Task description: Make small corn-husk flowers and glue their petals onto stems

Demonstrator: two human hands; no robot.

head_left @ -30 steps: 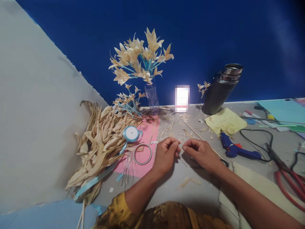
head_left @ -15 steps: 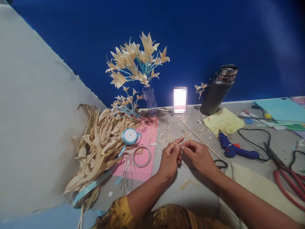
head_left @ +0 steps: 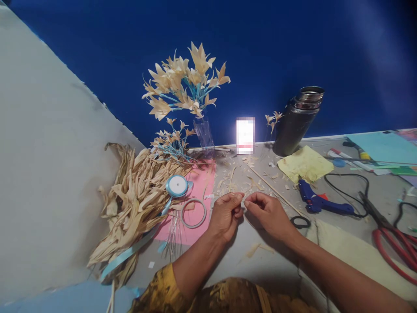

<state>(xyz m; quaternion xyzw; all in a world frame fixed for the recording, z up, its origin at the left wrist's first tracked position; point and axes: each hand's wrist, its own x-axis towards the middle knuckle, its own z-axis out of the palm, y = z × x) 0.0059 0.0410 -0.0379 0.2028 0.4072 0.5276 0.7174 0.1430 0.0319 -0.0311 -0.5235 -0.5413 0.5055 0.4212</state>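
Note:
My left hand is closed in a pinch, thumb against forefinger, at the middle of the table. Facing it, with a small gap between the fingertips, my right hand is pinched too. Something thin and pale shows at the fingertips, too small to name. Pale husk scraps lie just beyond both hands. To the left of my left hand, a roll of tape and a spool of blue ribbon rest by pink paper. A blue glue gun lies right of my right hand.
Dried corn husks are heaped at left beside thin wires. Husk flowers stand in a clear vase. Behind are a lit phone and a dark flask. Red-handled scissors lie at right, near yellow paper.
My left hand has turned and shifted slightly left, and the fingertips have come a little apart. The thin stick end below my hands no longer shows. The right hand stays nearly in place.

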